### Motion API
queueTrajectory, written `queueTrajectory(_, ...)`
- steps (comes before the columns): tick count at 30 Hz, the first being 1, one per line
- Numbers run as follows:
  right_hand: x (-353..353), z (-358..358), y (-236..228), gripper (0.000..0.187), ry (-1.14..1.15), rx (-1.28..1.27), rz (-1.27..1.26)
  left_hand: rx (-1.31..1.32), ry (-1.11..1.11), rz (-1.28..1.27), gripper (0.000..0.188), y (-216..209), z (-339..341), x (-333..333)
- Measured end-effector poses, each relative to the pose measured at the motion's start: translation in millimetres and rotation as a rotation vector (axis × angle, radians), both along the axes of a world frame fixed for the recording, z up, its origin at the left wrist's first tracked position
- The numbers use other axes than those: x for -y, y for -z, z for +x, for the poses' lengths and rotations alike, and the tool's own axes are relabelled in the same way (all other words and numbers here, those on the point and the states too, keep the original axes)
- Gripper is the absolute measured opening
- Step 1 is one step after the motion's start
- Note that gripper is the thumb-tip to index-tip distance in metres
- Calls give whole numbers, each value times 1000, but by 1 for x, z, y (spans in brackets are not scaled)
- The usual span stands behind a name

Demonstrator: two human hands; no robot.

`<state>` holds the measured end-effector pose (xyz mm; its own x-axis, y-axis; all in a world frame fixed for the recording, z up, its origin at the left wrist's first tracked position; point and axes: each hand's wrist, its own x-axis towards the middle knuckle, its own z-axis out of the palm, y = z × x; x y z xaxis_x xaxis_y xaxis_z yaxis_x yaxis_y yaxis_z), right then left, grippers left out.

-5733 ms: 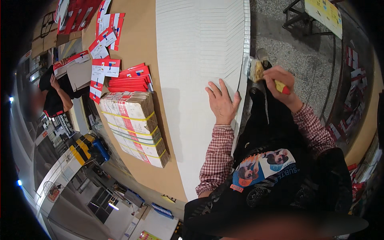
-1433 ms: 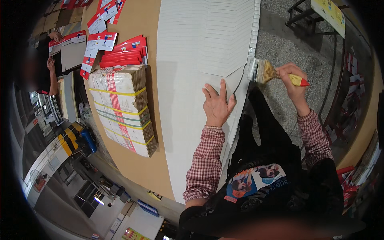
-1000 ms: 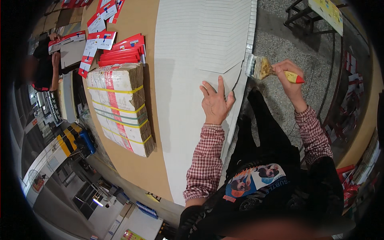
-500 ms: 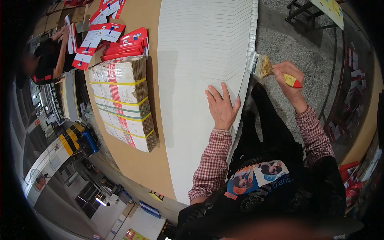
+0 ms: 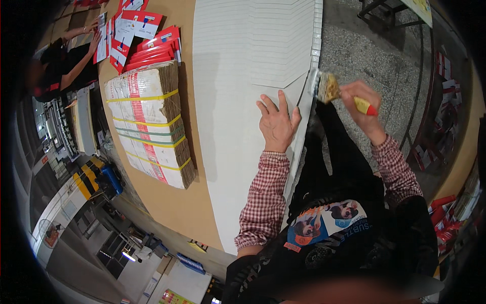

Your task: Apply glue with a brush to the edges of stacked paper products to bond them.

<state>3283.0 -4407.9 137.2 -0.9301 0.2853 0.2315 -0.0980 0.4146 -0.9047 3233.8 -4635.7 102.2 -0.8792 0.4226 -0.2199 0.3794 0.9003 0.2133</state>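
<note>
My left hand (image 5: 278, 127) lies flat on a long white sheet (image 5: 228, 126), its fingers spread. Just beyond the fingertips is the pointed edge of a layered stack of white sheets (image 5: 281, 50), fanned so that many angled edges show. A flat paintbrush (image 5: 329, 88) with a yellow, red-tipped handle is gripped in my right hand (image 5: 362, 104). Its broad bristles point left and reach the right edge of the white sheets; whether they touch cannot be made out. Part of the handle is hidden by my fingers.
On the brown table (image 5: 157, 187), left of the sheets, stands a strapped cardboard bundle (image 5: 147, 126). Red and white printed envelopes (image 5: 152, 50) lie beyond it. At the far left a co-worker (image 5: 61, 76) handles similar ones. A dark-legged stand (image 5: 390, 12) is at the upper right.
The brush has moved slightly left and nearer. My left hand has shifted slightly left and away, still flat. The stack's pointed edge now shows. The co-worker's arms have moved.
</note>
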Motion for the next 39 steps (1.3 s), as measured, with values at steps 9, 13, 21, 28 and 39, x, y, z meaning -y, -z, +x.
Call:
queueTrajectory(9, 18, 34, -28, 3, -1, 128, -8, -37, -110, -35, 87, 7, 74, 36)
queueTrajectory(13, 13, 14, -11, 5, 56, 8, 7, -16, -42, 3, 83, 9, 80, 49)
queueTrajectory(21, 57, 71, -12, 7, -88, 116, 5, -28, 48, 45, 62, -3, 63, 60)
queueTrajectory(28, 44, 48, -18, 8, 12, -14, 79, -20, 70, 22, 55, -6, 60, 63)
queueTrajectory(39, 73, 98, -22, 3, -40, 54, -1, -57, -105, -22, 76, 9, 125, 81)
